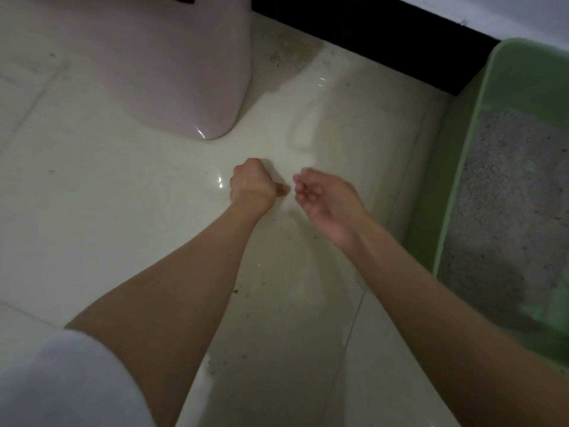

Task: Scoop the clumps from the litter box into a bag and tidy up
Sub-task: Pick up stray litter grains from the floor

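A green litter box (pixel 455 167) stands on the floor at the right edge, filled with grey litter (pixel 508 195). A pale green blurred shape (pixel 554 306) lies in the litter at the near end. A thin clear bag (pixel 326 124), barely visible, stretches over the tiles in the middle. My left hand (pixel 252 184) is a closed fist pinching the film. My right hand (pixel 326 201) is just to its right, fingers curled on the film, left of the box and apart from it. No clumps can be made out.
A pink ceramic pedestal (pixel 172 75) stands on the pale tiled floor (pixel 92 211) at the upper left. A black skirting (pixel 369 38) runs along the far wall. Loose litter grains (pixel 234 291) are scattered on the tiles. My white sleeve (pixel 61 383) fills the lower left corner.
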Tool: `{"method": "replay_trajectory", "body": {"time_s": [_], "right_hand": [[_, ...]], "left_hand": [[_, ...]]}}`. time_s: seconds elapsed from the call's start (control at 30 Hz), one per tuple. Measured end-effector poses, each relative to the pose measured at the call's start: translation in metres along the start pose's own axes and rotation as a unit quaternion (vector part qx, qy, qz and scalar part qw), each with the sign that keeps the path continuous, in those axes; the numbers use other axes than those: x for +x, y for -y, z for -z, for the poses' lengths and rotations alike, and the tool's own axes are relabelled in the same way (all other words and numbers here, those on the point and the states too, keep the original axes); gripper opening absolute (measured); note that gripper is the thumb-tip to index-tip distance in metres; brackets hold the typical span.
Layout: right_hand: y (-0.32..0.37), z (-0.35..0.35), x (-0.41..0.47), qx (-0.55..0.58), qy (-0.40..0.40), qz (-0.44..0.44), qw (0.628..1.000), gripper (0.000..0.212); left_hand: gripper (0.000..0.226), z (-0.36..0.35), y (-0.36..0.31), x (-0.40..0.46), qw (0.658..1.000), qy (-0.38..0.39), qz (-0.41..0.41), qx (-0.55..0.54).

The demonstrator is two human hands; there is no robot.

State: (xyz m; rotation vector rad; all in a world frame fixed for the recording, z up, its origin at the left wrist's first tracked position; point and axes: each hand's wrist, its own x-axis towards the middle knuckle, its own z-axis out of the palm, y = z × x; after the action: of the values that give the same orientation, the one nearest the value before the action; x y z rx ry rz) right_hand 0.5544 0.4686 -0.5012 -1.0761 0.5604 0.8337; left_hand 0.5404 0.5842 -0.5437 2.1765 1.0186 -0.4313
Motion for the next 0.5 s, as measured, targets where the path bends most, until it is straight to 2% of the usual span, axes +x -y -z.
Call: {"method": "replay_trajectory", "body": {"time_s": [0.07,0.13,0.23,0.3,0.43,0.5], "right_hand": [[-0.016,0.011,-0.019,-0.057,-0.024,0.005,0.998,0.023],[-0.03,0.024,-0.031,-0.173,-0.064,0.028,0.982,0.021],[-0.047,0.038,-0.039,-0.396,-0.088,0.085,0.91,0.013],[-0.057,0.04,-0.04,-0.486,-0.091,0.1,0.864,0.016],[-0.069,0.038,-0.035,-0.573,-0.113,0.141,0.8,0.019],[-0.072,0.039,-0.029,-0.58,-0.133,0.171,0.785,0.018]], "left_hand": [[0.055,0.001,0.0,-0.004,1.0,-0.001,-0.017,-0.004],[0.05,0.003,0.003,-0.008,0.999,-0.002,-0.027,-0.018],[0.034,0.008,0.017,-0.021,0.999,-0.007,-0.033,-0.04],[0.025,0.009,0.031,-0.038,0.997,-0.005,-0.06,-0.04],[0.021,0.004,0.045,-0.061,0.992,-0.011,-0.112,-0.052],[0.021,0.0,0.046,-0.06,0.99,-0.018,-0.129,-0.043]]}}
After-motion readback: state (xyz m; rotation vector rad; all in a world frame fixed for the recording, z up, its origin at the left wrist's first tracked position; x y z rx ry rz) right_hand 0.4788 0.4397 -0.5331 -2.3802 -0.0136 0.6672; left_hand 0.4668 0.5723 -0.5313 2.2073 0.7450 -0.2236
